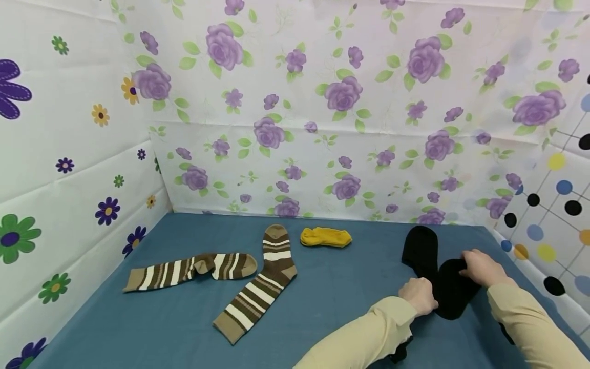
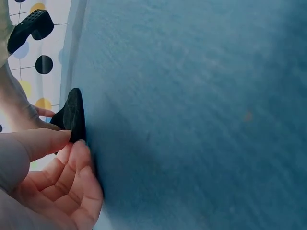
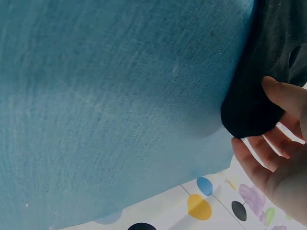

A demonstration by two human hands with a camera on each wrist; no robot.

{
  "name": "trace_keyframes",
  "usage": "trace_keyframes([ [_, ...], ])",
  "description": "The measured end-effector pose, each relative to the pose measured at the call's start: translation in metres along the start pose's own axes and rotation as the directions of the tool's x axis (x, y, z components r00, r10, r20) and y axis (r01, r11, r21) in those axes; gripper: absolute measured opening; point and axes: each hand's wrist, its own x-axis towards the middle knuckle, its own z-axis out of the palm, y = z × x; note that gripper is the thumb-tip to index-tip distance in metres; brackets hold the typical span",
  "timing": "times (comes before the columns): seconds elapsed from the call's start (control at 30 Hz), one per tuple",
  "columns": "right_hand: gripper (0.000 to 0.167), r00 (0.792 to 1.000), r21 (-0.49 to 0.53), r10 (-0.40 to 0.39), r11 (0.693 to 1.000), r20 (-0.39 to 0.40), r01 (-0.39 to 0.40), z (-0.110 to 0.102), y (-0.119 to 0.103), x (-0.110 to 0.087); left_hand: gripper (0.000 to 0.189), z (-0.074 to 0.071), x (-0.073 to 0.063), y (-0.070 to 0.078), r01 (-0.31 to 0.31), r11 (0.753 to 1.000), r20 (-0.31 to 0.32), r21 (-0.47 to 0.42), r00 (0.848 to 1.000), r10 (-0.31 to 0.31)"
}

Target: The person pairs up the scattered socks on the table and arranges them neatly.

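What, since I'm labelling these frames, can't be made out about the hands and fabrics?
Head view: whatever lies under the left hand, covered by that hand and its sleeve.
Left wrist view: the right hand's fingertips, behind the black fabric.
Right wrist view: the rest of the black fabric, cut off by the top and right edges.
Head view: whether the yellow bundle is one sock or two; folds hide it.
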Motion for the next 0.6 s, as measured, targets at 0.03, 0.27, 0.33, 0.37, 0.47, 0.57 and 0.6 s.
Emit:
trace_keyframes([
  [0.03,0.02,1.0,0.005,0.007,1.0,0.005,-0.007,-0.001,-0.001,0.0,0.024,-0.001,-0.001,-0.001,-0.004,1.0,-0.004,-0.007,1.0,0.004],
  [0.27,0.021,0.998,0.04,0.037,0.998,0.047,-0.039,-0.004,-0.002,-0.003,0.032,-0.006,-0.008,-0.003,-0.055,0.996,-0.023,-0.064,0.998,0.054],
  [0.33,0.022,0.997,0.053,0.047,0.997,0.063,-0.051,-0.004,-0.001,-0.003,0.032,-0.007,-0.009,-0.004,-0.078,0.993,-0.04,-0.093,0.996,0.075],
  [0.37,0.022,0.996,0.059,0.051,0.997,0.07,-0.055,-0.005,-0.001,-0.004,0.032,-0.007,-0.009,-0.005,-0.091,0.989,-0.047,-0.115,0.995,0.086],
  [0.47,0.022,0.995,0.079,0.059,0.995,0.082,-0.065,-0.006,0.0,-0.004,0.028,-0.008,-0.009,-0.007,-0.129,0.973,-0.061,-0.189,0.991,0.119],
  [0.57,0.021,0.994,0.095,0.068,0.993,0.089,-0.076,-0.009,0.0,-0.004,0.026,-0.009,-0.007,-0.011,-0.17,0.954,-0.077,-0.246,0.985,0.155],
  [0.6,0.021,0.993,0.099,0.07,0.992,0.091,-0.079,-0.009,0.0,-0.004,0.025,-0.009,-0.006,-0.012,-0.181,0.948,-0.085,-0.261,0.983,0.165],
])
